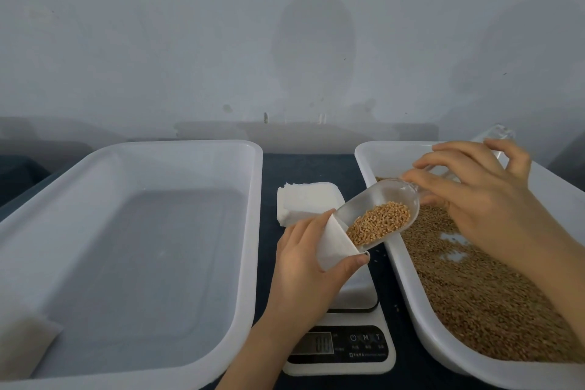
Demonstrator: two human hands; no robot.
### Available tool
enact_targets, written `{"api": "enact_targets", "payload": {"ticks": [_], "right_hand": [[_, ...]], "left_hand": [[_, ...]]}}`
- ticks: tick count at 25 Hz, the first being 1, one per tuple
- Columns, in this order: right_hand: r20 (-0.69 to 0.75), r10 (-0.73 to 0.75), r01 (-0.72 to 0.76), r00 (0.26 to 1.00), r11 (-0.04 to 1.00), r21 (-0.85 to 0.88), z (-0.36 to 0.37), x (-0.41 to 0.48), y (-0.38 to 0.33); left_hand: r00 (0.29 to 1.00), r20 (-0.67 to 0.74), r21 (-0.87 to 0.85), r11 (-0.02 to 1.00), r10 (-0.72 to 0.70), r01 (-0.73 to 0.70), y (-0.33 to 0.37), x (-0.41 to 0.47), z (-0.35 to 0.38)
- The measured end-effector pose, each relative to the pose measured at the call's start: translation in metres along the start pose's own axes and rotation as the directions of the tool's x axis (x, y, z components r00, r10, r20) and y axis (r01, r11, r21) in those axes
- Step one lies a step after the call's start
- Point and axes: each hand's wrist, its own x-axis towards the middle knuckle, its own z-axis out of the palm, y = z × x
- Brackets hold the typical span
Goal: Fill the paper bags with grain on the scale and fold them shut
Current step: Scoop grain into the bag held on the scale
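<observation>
My left hand grips a small white paper bag held open above the scale. My right hand holds the handle of a clear plastic scoop, tilted down to the left. Brown grain lies in the scoop's bowl, its lip at the bag's mouth. The scale is white with a dark display panel in front; my left hand and the bag hide part of its platform. A white tray on the right holds a layer of grain.
A large white tray with a bare bottom fills the left side. One white bag lies in its near left corner. A stack of white paper bags lies behind the scale. Dark cloth covers the table; a wall stands behind.
</observation>
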Motion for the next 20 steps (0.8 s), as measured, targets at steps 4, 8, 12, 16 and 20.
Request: {"api": "enact_targets", "payload": {"ticks": [4, 8, 12, 16, 20], "right_hand": [[0.016, -0.031, 0.032, 0.999, 0.999, -0.007, -0.003, 0.005, 0.0], [0.078, -0.037, 0.04, 0.996, 0.999, -0.028, -0.008, 0.008, 0.0], [0.091, -0.06, 0.067, 0.994, 0.995, -0.076, -0.021, 0.013, -0.001], [0.096, -0.097, 0.107, 0.991, 0.988, -0.112, -0.038, 0.027, -0.006], [0.096, -0.168, 0.184, 0.981, 0.966, -0.182, -0.05, 0.043, -0.019]], "left_hand": [[1.0, -0.018, 0.008, 1.0, 0.004, -0.004, -0.001, 0.001, 0.001], [1.0, -0.016, 0.007, 1.0, 0.009, -0.009, 0.0, 0.002, 0.003], [1.0, 0.013, -0.055, 0.998, -0.014, 0.015, 0.005, 0.003, 0.004], [0.997, 0.047, -0.181, 0.981, -0.069, 0.076, 0.008, 0.006, 0.003], [0.994, 0.049, -0.29, 0.951, -0.098, 0.108, 0.011, 0.005, 0.001]]}}
